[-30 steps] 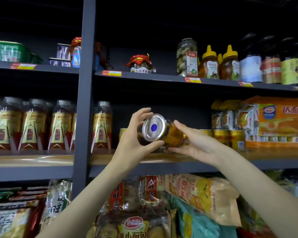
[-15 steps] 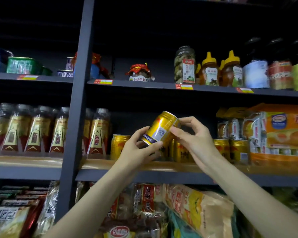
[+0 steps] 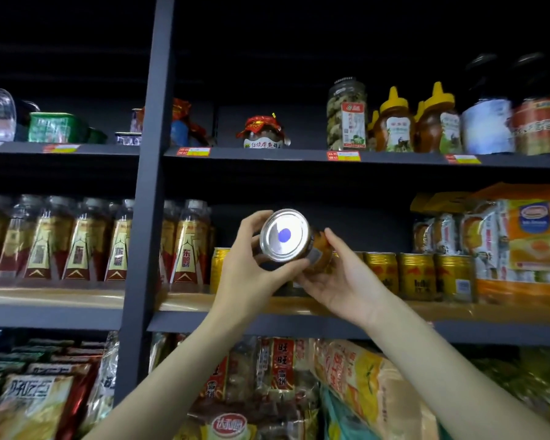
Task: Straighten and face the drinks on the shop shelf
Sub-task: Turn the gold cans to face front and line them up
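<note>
Both hands hold one gold drink can [image 3: 285, 235] tipped on its side in front of the middle shelf [image 3: 299, 322], its silver end with a blue dot facing me. My left hand [image 3: 245, 274] grips the can's near end from the left, thumb under the rim. My right hand [image 3: 337, 281] cups the can's body from below and the right. A row of gold cans [image 3: 416, 276] stands upright on the shelf to the right, and one more gold can [image 3: 219, 268] stands to the left behind my left hand. Brown-labelled bottles [image 3: 188, 246] line the shelf further left.
A dark upright post [image 3: 146, 217] divides the shelving. Orange snack boxes [image 3: 527, 236] sit at the right end of the middle shelf. Jars and honey bottles [image 3: 394, 122] stand on the shelf above. Bagged snacks [image 3: 280, 376] fill the shelf below.
Half a second ago the can was tilted with its gold side and label toward me; now it is turned so its silver end faces me, both hands still on it.
</note>
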